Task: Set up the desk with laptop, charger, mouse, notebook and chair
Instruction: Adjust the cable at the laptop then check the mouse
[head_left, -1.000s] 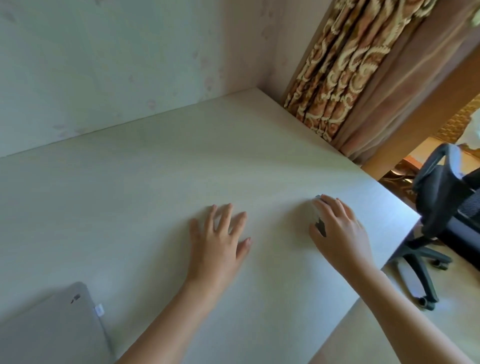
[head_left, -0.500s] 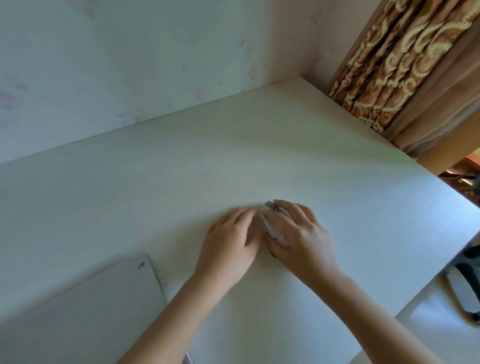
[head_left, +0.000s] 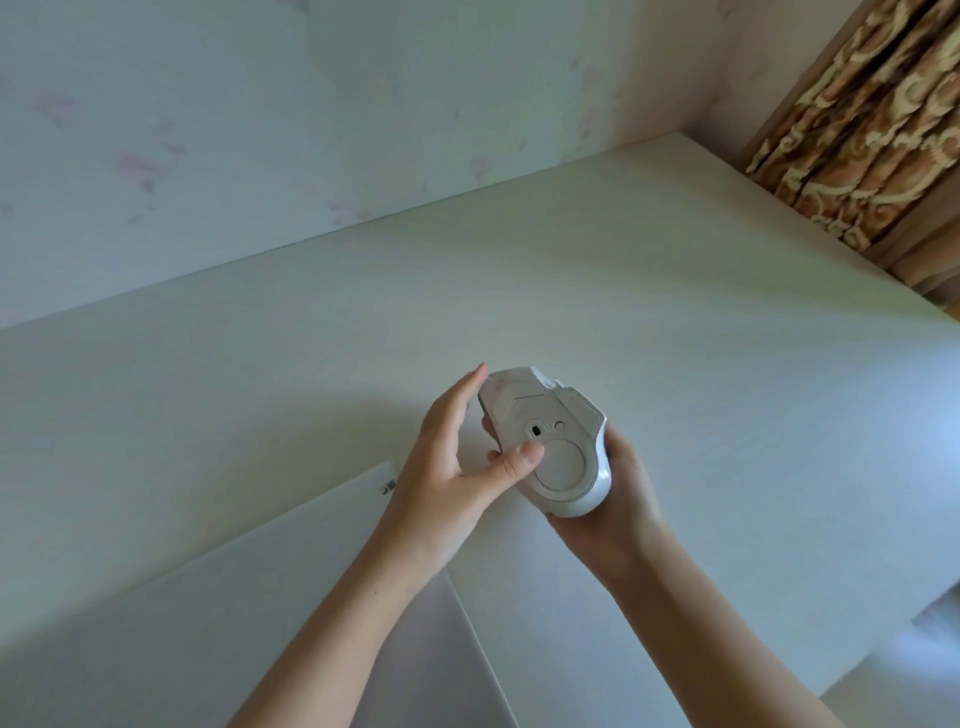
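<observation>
A white mouse is held upside down above the white desk, its underside with sensor hole and round pad facing me. My right hand cradles it from below and the right. My left hand holds its left side, thumb pressed on the underside, fingers stretched along the front edge. A closed silver laptop lies flat on the desk at the lower left, under my left forearm. Chair, charger and notebook are out of view.
A pale wall runs along the desk's far edge. A brown patterned curtain hangs at the upper right past the desk's corner. The desk's right edge drops to light floor at the lower right.
The mouse was lying on the desk under my right hand; both hands have lifted it and turned it underside up. The view has shifted left, so the chair is gone and more laptop shows.
</observation>
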